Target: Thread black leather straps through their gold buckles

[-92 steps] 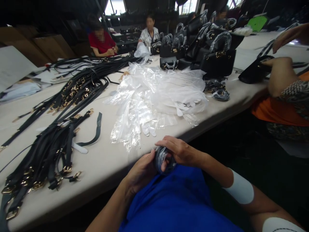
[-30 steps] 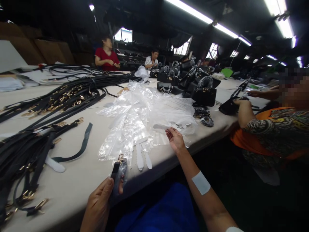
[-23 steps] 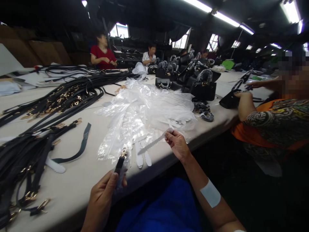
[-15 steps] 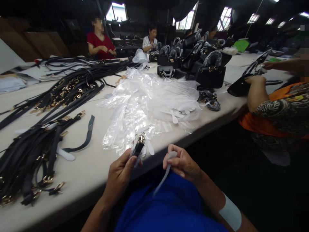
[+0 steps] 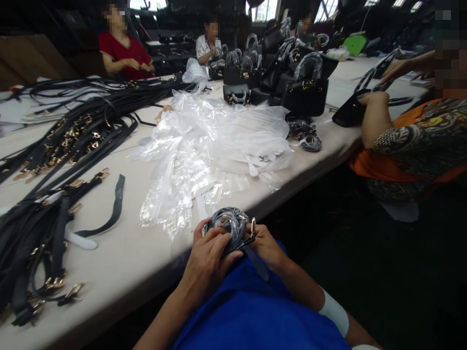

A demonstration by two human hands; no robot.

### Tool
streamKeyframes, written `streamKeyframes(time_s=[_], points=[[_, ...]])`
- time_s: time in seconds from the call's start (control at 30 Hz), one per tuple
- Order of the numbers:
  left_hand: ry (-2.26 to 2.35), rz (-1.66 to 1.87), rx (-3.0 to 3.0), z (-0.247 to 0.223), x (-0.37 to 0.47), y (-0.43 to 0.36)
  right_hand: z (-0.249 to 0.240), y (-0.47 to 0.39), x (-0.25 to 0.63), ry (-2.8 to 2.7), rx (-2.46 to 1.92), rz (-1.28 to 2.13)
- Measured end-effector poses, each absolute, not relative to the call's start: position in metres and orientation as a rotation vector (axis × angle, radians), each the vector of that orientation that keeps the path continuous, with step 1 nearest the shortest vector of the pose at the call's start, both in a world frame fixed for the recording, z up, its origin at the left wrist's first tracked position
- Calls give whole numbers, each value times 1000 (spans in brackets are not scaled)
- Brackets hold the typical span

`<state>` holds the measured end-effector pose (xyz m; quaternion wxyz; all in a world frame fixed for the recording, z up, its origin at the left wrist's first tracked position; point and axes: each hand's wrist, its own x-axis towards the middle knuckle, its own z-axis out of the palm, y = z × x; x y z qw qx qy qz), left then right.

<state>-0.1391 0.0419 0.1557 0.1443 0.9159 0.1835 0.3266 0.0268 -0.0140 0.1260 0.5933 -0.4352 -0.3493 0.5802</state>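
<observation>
A coiled black bag strap [image 5: 237, 223] in clear plastic wrap is held over my lap, just off the table edge. My left hand [image 5: 209, 250] grips the coil from the left, fingers across its front. On the coil's right side, my right hand [image 5: 268, 245] has its fingers closed at the strap end beside a gold clasp [image 5: 253, 226]. A pale thin strip [image 5: 259, 266] hangs down between the hands; its upper part is hidden. Behind the coil, clear plastic bags [image 5: 175, 194] lie spread on the table.
Black straps with gold clasps [image 5: 69, 141] cover the table's left side. White strips [image 5: 255, 167] rest on the bag pile. Wrapped coiled straps [image 5: 310, 141] sit near black handbags [image 5: 304, 97]. At right, a co-worker's arm [image 5: 377, 112] handles a handbag. Two people sit across the table.
The strap has turned so its round coil faces me. My right hand has come from apart, with the pale strip, to the strap's clasp end. The view has shifted right and down.
</observation>
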Motion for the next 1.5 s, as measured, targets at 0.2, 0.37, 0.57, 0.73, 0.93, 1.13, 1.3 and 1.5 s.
streamKeyframes(time_s=[0.2,0.37,0.57,0.73,0.93,1.13,1.3,1.5], points=[[478,911,2634,147,-131,34,111,-15,26,-761,-1068,1401],[509,937,2570,135,-132,33,114,-18,22,-659,-1013,1356],[796,869,2215,122,-142,30,107,-24,22,-643,-867,1490],[839,637,1876,132,-144,31,108,-24,20,-691,-884,1568],[934,684,2137,122,-136,34,101,-15,14,-592,-1024,1526],[936,712,2112,123,-127,29,99,-13,14,-325,-848,1518],[835,675,1769,134,-124,28,100,-17,18,-291,-751,1588],[763,642,1470,137,-119,35,98,-12,22,-372,-808,1574]])
